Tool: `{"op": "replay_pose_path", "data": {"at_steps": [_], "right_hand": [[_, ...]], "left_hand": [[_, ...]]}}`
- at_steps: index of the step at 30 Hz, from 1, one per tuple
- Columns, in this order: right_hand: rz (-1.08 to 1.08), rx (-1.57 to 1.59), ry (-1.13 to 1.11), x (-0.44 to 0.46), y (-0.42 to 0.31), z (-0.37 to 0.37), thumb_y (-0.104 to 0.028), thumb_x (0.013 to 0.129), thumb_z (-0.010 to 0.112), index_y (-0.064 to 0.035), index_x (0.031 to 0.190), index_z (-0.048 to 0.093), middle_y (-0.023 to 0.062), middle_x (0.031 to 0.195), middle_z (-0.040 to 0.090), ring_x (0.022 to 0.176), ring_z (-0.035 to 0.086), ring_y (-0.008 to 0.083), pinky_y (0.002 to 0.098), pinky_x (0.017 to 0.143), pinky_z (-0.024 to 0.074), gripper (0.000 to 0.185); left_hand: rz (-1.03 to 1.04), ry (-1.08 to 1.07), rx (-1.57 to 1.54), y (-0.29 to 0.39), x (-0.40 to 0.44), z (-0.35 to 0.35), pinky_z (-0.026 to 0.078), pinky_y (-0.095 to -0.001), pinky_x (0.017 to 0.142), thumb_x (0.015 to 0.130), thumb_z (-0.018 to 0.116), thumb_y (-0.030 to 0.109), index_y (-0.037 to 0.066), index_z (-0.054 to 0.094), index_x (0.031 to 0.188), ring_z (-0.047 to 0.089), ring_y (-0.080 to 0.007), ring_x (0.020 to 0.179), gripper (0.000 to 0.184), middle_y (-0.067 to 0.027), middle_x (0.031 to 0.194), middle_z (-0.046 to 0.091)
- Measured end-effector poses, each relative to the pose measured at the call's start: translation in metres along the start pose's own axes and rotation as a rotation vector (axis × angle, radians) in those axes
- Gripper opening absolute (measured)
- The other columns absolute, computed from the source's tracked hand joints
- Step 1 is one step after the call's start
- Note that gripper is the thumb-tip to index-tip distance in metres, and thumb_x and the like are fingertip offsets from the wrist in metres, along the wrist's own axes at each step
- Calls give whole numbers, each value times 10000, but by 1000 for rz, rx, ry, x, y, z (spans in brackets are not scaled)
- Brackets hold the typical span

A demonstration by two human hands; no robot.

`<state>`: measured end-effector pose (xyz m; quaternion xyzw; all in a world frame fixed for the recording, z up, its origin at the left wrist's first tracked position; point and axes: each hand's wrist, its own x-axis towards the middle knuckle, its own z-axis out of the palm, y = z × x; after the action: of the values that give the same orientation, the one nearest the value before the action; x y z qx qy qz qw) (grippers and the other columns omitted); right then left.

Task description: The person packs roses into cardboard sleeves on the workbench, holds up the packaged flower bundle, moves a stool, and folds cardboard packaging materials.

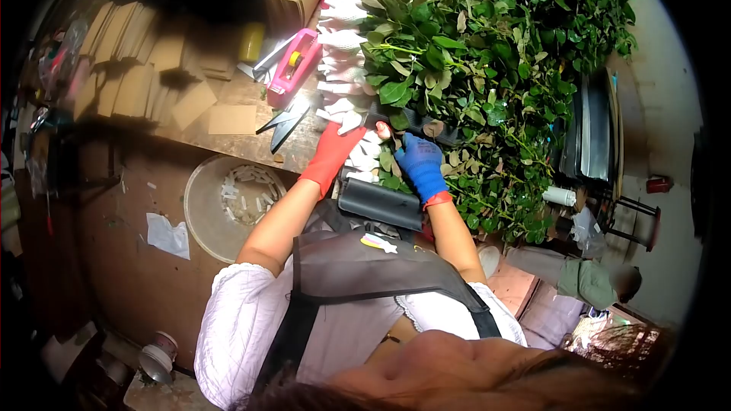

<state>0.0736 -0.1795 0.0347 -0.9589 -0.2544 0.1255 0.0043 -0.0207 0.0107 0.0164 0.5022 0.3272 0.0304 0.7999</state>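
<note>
My left hand [333, 152], in an orange-red rubber glove, has its fingers closed at a white mesh sleeve [350, 119] in the row of sleeved flower heads. My right hand [420, 161] wears a blue glove over a red one. Its fingers curl in at the near edge of the leafy stems [487, 118], and what they hold is hidden. Between both hands shows a small pinkish flower head [383, 130]. White sleeves [365, 154] lie just below it. A black padded bar [379, 203] sits in front of my apron.
On the wooden table lie scissors [285, 123], a pink tape dispenser [295, 68] and stacked cardboard pieces [126, 91]. A round bin [199, 222] with white scraps stands below the table's edge. Black folders [590, 133] stand at the right, and another person [582, 278] is beyond.
</note>
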Motion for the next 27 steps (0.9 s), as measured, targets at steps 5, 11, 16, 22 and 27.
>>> {"op": "replay_pose_path", "data": {"at_steps": [5, 11, 16, 22, 27], "right_hand": [[-19, -42, 40, -1, -1, 0, -315, 821, 651, -137, 925, 669, 138, 832, 722, 781, 706, 345, 469, 703, 555, 207], [-55, -3, 103, -1, 4, 7, -283, 815, 653, -143, 928, 685, 128, 802, 718, 743, 703, 343, 472, 679, 556, 183], [-77, 51, 150, -3, 4, 8, -258, 820, 646, -153, 939, 692, 117, 820, 712, 751, 696, 337, 462, 678, 554, 165], [-50, 169, -38, -1, 10, -4, -358, 830, 661, -146, 1086, 687, 154, 952, 719, 888, 696, 344, 459, 773, 553, 333], [-100, 60, -117, -8, 3, -14, -542, 819, 679, -95, 1257, 609, 162, 1014, 726, 932, 705, 335, 449, 794, 548, 630]], "left_hand": [[-3, -107, 369, -23, 15, -7, 517, -356, 674, 905, 728, 344, -2, 675, 1066, 675, -208, 833, 386, -105, 939, 715], [216, -110, 660, -21, 11, -4, 472, -390, 678, 956, 641, 378, -12, 629, 933, 571, -217, 681, 391, -99, 770, 623], [261, 55, 339, -33, 7, -7, 453, -346, 609, 1004, 594, 344, 7, 659, 987, 573, -151, 648, 343, -67, 737, 622], [14, -8, 250, 12, -19, -86, 355, -225, 498, 1038, 552, 274, 53, 699, 996, 474, -56, 559, 269, 9, 766, 612], [49, -112, 668, 19, -28, -58, 419, -270, 651, 902, 758, 296, 47, 638, 894, 504, -85, 705, 276, 23, 734, 534]]}}
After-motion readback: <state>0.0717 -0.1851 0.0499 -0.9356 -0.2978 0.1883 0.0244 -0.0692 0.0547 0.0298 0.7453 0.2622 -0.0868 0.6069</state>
